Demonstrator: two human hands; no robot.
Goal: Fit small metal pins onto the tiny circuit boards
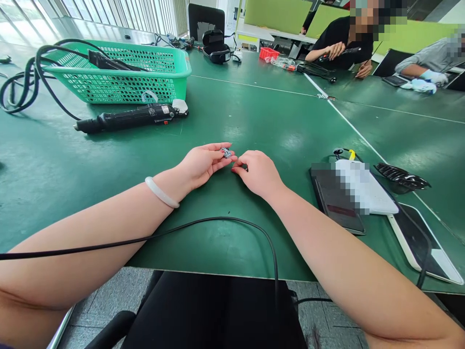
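Left hand (pixel 201 165) lies palm-up on the green matted worktop (pixel 254 121), near the middle; its fingers pinch a tiny grey-blue metallic part (pixel 226 152) between thumb and fingertips, just off the surface. Right hand (pixel 257 172) rests knuckles-up just beside it, fingers curled under and closed, tips close to the part; whether they hold anything I cannot tell.

Judgement on handling: the part is very small, so a firm pinch with both wrists braced on the worktop suits it. Keeping it low over the mat should limit the loss if it slips. The right fingertips are best brought in from the side, so the part stays in sight.

A white bangle (pixel 162 192) sits on the left wrist. A black cable (pixel 218 220) loops across the near edge under both forearms and could snag. A black electric screwdriver (pixel 127 118) lies far left, in front of a green perforated plastic basket (pixel 123 72).

Hard to make out: the part's shape and any screws or holes; the right fingertips, hidden under the hand. The objects at the right are partly blurred, and the tablet-like slab (pixel 421 242) is cut by the worktop edge.
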